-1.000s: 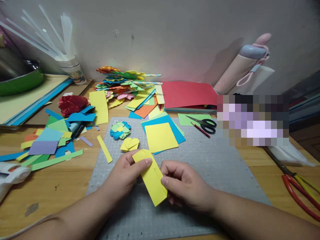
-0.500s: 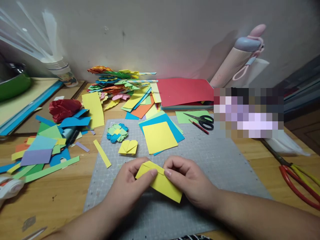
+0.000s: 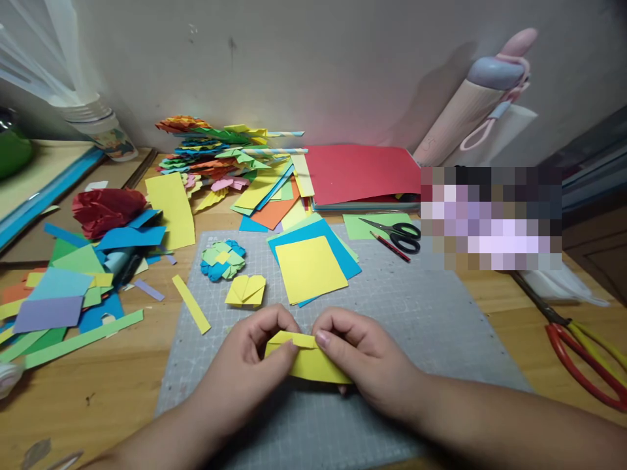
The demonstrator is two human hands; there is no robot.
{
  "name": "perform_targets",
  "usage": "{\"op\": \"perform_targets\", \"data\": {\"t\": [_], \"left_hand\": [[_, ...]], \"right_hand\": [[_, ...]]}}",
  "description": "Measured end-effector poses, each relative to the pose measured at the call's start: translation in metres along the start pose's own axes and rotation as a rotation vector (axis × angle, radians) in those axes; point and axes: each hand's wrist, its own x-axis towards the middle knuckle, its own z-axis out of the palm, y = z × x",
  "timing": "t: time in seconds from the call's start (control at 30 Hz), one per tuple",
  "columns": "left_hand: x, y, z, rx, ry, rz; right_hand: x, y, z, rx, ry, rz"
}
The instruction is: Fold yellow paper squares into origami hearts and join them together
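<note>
A folded yellow paper piece (image 3: 311,362) lies between both hands over the grey cutting mat (image 3: 416,313). My left hand (image 3: 245,365) pinches its left end with curled fingers. My right hand (image 3: 365,356) grips its right part, thumb pressed on the top fold. Just beyond the hands lie a small folded yellow heart-like shape (image 3: 245,290), a blue-and-green paper flower (image 3: 222,258) and a yellow square sheet (image 3: 309,269) on blue paper.
Black scissors (image 3: 398,235) and a red pencil (image 3: 390,247) lie behind the mat. Red-handled shears (image 3: 582,356) sit at right. Colourful paper scraps (image 3: 73,281) cover the left of the wooden table; a red paper stack (image 3: 362,173) and a pink bottle (image 3: 470,111) stand by the wall.
The yellow piece has turned from upright-diagonal to nearly flat and horizontal between the hands, which have drawn closer together. The view has shifted slightly right.
</note>
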Motion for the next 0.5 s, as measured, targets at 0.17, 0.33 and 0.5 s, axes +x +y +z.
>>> {"op": "perform_targets", "data": {"t": [0.17,0.33,0.5], "left_hand": [[0.001,0.005,0.004,0.044,0.021,0.015],[0.0,-0.002,0.003,0.011,0.037,0.008],[0.001,-0.008,0.002,-0.043,-0.004,0.015]], "right_hand": [[0.001,-0.001,0.0,-0.031,-0.02,0.017],[0.0,-0.003,0.001,-0.16,-0.042,-0.122],[-0.003,0.0,0.0,-0.207,-0.073,-0.119]]}}
